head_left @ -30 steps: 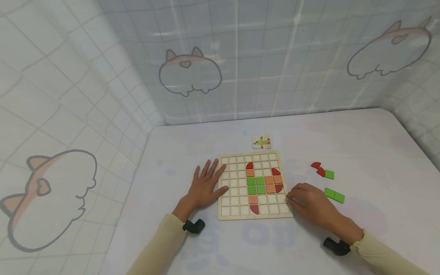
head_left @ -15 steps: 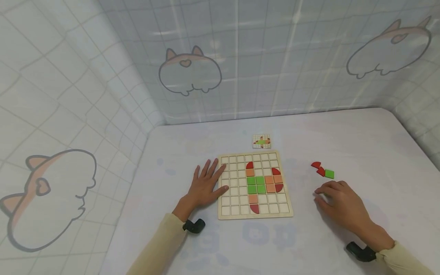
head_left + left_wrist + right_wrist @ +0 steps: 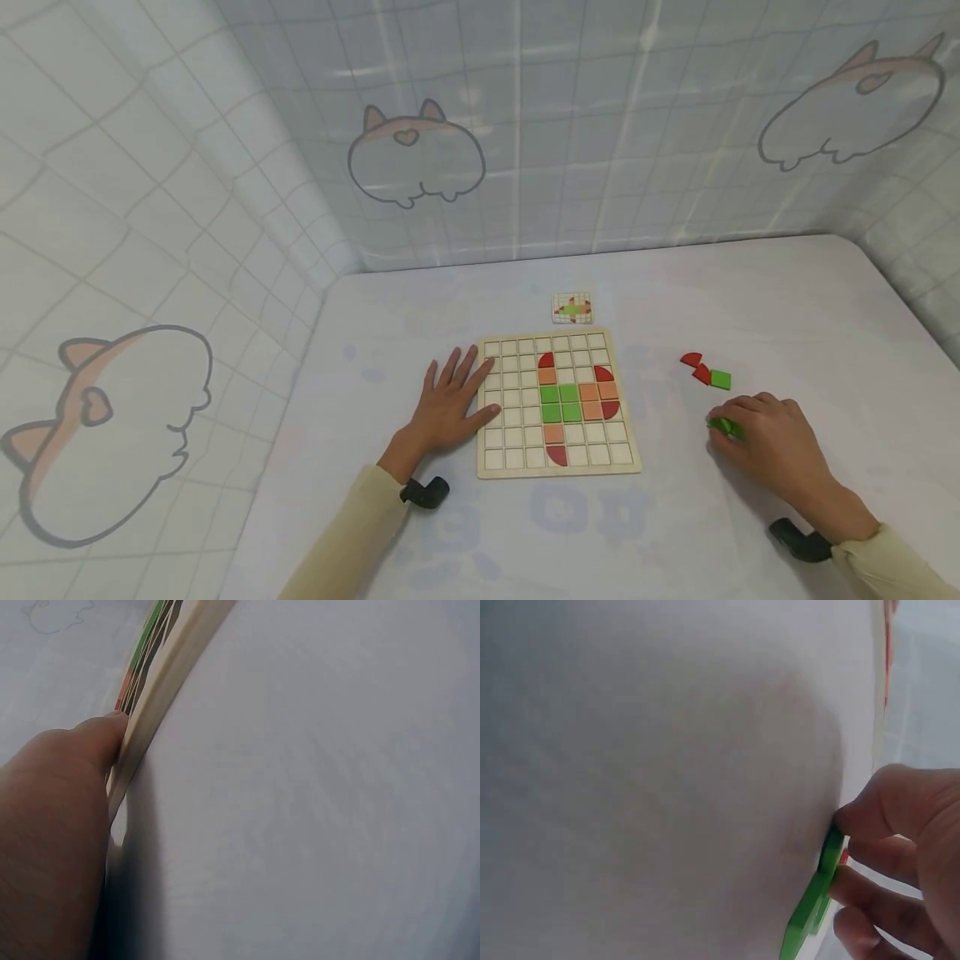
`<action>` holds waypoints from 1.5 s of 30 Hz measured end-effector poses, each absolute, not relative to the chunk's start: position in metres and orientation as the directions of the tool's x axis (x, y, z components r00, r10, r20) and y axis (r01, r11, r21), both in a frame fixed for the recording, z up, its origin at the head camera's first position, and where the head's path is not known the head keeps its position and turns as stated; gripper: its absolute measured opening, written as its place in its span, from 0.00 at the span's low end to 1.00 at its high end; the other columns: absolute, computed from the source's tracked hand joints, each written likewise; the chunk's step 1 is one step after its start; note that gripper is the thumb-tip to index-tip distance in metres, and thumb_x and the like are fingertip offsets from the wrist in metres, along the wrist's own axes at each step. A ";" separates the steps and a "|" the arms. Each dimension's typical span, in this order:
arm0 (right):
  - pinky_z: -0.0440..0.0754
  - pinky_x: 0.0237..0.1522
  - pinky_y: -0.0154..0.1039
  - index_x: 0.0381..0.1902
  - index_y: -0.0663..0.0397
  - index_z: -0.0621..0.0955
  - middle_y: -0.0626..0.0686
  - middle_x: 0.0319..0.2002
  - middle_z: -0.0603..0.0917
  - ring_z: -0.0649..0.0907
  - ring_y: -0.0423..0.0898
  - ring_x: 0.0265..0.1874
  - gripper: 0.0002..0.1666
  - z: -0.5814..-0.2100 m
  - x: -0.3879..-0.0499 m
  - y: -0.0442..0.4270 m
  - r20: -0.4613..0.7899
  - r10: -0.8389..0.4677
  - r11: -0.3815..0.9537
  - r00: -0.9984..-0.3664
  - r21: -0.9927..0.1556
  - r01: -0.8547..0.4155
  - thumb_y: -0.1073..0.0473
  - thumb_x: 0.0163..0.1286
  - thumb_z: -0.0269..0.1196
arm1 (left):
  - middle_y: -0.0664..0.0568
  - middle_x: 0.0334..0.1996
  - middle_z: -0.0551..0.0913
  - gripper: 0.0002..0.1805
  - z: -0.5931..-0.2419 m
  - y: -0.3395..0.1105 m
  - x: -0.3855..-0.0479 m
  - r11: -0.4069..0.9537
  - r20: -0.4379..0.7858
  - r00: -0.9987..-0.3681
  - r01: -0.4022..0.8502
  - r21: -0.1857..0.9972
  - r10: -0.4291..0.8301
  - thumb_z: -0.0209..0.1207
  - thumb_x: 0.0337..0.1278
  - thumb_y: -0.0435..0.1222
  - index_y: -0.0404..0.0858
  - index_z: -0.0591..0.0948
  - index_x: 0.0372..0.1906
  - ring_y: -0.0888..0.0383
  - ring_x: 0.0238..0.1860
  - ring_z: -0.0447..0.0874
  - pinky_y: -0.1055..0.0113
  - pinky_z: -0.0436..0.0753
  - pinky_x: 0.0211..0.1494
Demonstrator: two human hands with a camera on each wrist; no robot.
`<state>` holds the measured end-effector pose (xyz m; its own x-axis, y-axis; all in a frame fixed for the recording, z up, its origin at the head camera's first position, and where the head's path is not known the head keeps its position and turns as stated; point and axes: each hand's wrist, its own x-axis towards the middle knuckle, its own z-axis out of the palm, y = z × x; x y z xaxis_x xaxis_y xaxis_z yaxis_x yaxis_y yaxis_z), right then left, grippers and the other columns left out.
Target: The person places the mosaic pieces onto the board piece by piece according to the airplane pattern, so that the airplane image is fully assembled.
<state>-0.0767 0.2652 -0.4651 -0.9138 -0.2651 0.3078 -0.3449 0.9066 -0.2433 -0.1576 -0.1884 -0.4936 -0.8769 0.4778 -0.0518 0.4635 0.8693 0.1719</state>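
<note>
Right hand (image 3: 772, 442) pinching a bright green tile (image 3: 725, 426) on the right of the wooden board (image 3: 633, 450)
The tile is flat, thin and plain green, its edge darker in the shade, partly hidden by the thumb and fingers; a second green tile (image 3: 802, 915) touches it at an angle, and both are well apart from the board; the left hand (image 3: 442, 410) lies with fingers spread across the board's left edge; the board is pale and square, its grid holding green and orange squares and red quarter-rounds; a small pattern card (image 3: 572, 308) lies just beyond it, and two red pieces (image 3: 691, 360) and a loose green square (image 3: 721, 380) lie near the right hand
</note>
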 end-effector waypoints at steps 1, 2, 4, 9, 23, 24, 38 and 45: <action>0.70 0.33 0.54 0.29 0.55 0.87 0.55 0.30 0.86 0.79 0.56 0.32 0.13 -0.465 -0.078 0.264 0.312 -0.277 0.904 -0.909 -0.235 -0.356 0.63 0.41 0.77 | 0.49 0.79 0.39 0.44 -0.494 -0.189 -0.158 0.867 -0.047 -0.876 0.466 0.176 0.480 0.36 0.66 0.69 0.54 0.47 0.80 0.46 0.77 0.32 0.39 0.36 0.71; 0.70 0.34 0.55 0.28 0.54 0.87 0.54 0.29 0.85 0.79 0.55 0.32 0.13 -0.464 -0.080 0.262 0.312 -0.287 0.902 -0.906 -0.230 -0.366 0.63 0.40 0.77 | 0.49 0.79 0.39 0.44 -0.494 -0.189 -0.158 0.865 -0.041 -0.875 0.468 0.181 0.482 0.37 0.66 0.69 0.54 0.47 0.80 0.46 0.77 0.32 0.39 0.36 0.71; 0.70 0.34 0.54 0.26 0.53 0.86 0.52 0.27 0.85 0.78 0.54 0.31 0.12 -0.463 -0.085 0.256 0.316 -0.311 0.894 -0.896 -0.223 -0.389 0.63 0.39 0.77 | 0.49 0.79 0.40 0.44 -0.496 -0.190 -0.158 0.861 -0.027 -0.874 0.473 0.186 0.485 0.38 0.66 0.68 0.53 0.48 0.80 0.46 0.77 0.32 0.39 0.36 0.71; 0.73 0.36 0.50 0.24 0.49 0.86 0.47 0.27 0.85 0.81 0.50 0.32 0.09 -0.459 -0.101 0.228 0.296 -0.384 0.848 -0.875 -0.262 -0.460 0.61 0.43 0.76 | 0.50 0.79 0.39 0.44 -0.496 -0.191 -0.158 0.867 -0.035 -0.878 0.464 0.180 0.477 0.37 0.66 0.69 0.54 0.47 0.80 0.47 0.77 0.32 0.40 0.35 0.71; 0.68 0.34 0.40 0.27 0.44 0.86 0.38 0.29 0.83 0.76 0.39 0.31 0.05 -0.454 -0.145 0.108 0.369 -0.647 0.545 -0.667 -0.389 -0.743 0.59 0.53 0.73 | 0.49 0.79 0.40 0.43 -0.493 -0.187 -0.157 0.864 -0.046 -0.872 0.473 0.173 0.487 0.37 0.66 0.68 0.53 0.47 0.80 0.46 0.77 0.32 0.38 0.38 0.71; 0.68 0.34 0.39 0.27 0.43 0.86 0.38 0.28 0.83 0.76 0.39 0.31 0.05 -0.454 -0.147 0.103 0.370 -0.663 0.531 -0.650 -0.380 -0.758 0.59 0.53 0.72 | 0.49 0.79 0.40 0.43 -0.493 -0.186 -0.157 0.863 -0.046 -0.871 0.475 0.169 0.489 0.36 0.66 0.68 0.53 0.48 0.80 0.46 0.77 0.32 0.38 0.39 0.71; 0.74 0.40 0.45 0.28 0.43 0.87 0.40 0.30 0.84 0.79 0.43 0.32 0.03 -0.455 -0.178 0.063 0.244 -0.779 0.515 -0.578 -0.276 -0.811 0.59 0.57 0.69 | 0.50 0.79 0.38 0.43 -0.490 -0.189 -0.158 0.872 -0.065 -0.875 0.468 0.144 0.480 0.34 0.67 0.69 0.54 0.46 0.80 0.46 0.77 0.32 0.38 0.39 0.71; 0.75 0.42 0.45 0.27 0.43 0.88 0.40 0.28 0.85 0.81 0.41 0.30 0.05 -0.455 -0.177 0.061 0.228 -0.755 0.540 -0.615 -0.318 -0.780 0.59 0.56 0.76 | 0.49 0.79 0.39 0.43 -0.489 -0.188 -0.157 0.869 -0.057 -0.873 0.473 0.144 0.485 0.36 0.67 0.68 0.54 0.47 0.80 0.45 0.77 0.33 0.37 0.39 0.71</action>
